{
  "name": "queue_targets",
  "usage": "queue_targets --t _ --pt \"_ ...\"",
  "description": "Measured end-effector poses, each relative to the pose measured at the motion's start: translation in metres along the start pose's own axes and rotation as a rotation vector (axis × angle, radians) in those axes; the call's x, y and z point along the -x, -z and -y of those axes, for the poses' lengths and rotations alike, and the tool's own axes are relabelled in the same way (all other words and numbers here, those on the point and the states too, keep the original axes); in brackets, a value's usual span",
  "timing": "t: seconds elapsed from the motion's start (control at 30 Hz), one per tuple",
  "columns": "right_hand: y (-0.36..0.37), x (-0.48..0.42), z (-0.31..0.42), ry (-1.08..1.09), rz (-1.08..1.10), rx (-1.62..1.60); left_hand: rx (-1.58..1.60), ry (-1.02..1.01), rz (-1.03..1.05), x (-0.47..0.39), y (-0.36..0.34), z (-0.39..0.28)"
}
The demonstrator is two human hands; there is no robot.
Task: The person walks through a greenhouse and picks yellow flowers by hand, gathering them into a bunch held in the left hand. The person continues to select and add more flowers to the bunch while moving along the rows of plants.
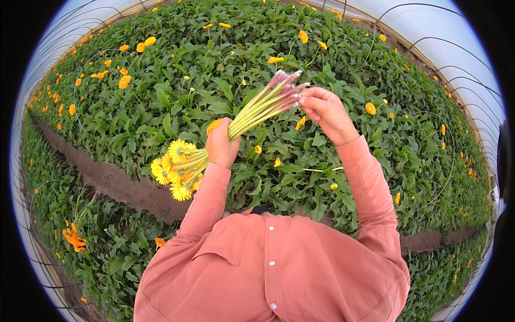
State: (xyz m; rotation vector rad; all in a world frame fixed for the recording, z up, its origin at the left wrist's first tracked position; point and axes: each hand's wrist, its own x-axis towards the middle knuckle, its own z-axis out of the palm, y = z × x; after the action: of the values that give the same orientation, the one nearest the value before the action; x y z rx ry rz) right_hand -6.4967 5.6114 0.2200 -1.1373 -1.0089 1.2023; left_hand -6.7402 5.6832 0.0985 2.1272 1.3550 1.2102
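My left hand [223,143] is closed around a bunch of cut gerbera stems [257,110] in front of my chest. The bunch lies slanted. Its yellow flower heads [177,169] hang out at the lower left, and the reddish, whitish-tipped cut ends [287,86] point up and right. At those ends, the thumb and fingertips of my right hand [324,112] pinch the tip of a stem; the exact contact is small. Behind my left hand shows a yellow-orange thing [213,126], mostly hidden, whose kind I cannot tell.
A dense bed of gerbera plants [193,92] with scattered orange blooms spreads ahead. A bare soil path [116,183] runs along the left. Beyond it, a bunch of cut orange gerberas [74,237] lies on leaves. Hoops and plastic film of a tunnel greenhouse [442,32] enclose everything.
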Motion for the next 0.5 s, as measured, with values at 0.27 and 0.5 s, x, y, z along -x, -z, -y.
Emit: queue_targets --t 0.27,0.5 --pt "-0.019 0.014 0.002 0.262 -0.112 0.137 -0.015 0.007 -0.042 -0.005 -0.003 -0.005" --pt "-0.021 0.018 -0.006 0.457 -0.180 0.179 -0.079 0.022 -0.080 -0.008 -0.013 -0.011"
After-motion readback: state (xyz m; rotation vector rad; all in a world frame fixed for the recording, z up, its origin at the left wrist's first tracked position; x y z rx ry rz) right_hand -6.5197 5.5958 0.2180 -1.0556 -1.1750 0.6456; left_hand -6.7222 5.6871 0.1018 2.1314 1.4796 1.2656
